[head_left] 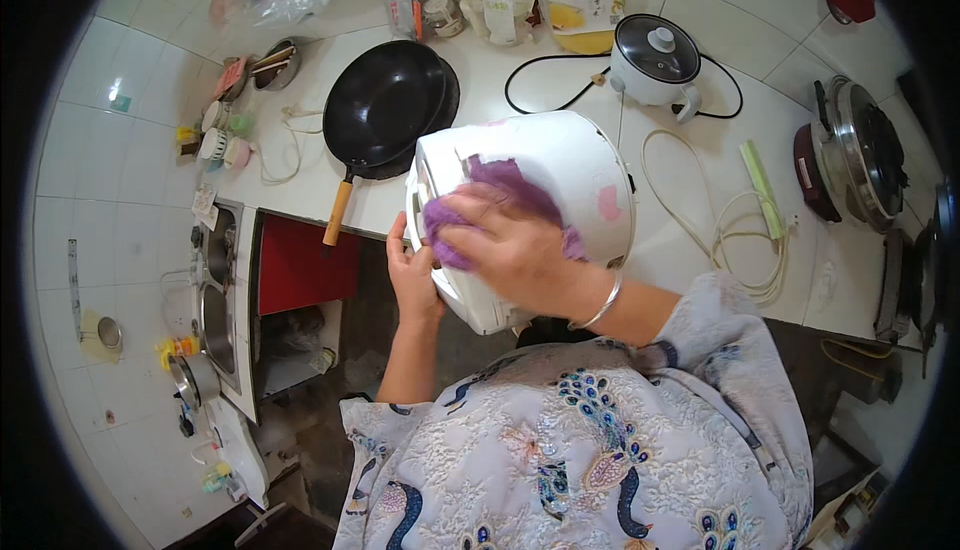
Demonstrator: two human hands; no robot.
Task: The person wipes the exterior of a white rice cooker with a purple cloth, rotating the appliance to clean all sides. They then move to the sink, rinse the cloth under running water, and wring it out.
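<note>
A white rounded appliance (585, 160) with pink marks, which looks like a rice cooker, is tipped over at the counter's front edge. My right hand (520, 255) is closed on a purple cloth (515, 185) and presses it against the appliance's side, near its panel end. Part of the cloth bunches out past the fingers, and the hand is slightly blurred. At the appliance's left end my left hand (413, 275) grips its rim, fingers up along the edge. The underside of the appliance is hidden from me.
Behind and left lies a black wok (385, 105) with a wooden handle jutting over the edge. A small white electric pot (655, 55) with a black cord stands at the back. Coiled pale cable (740, 240) lies right, beside stacked pans (865, 155). A sink (217, 325) is far left.
</note>
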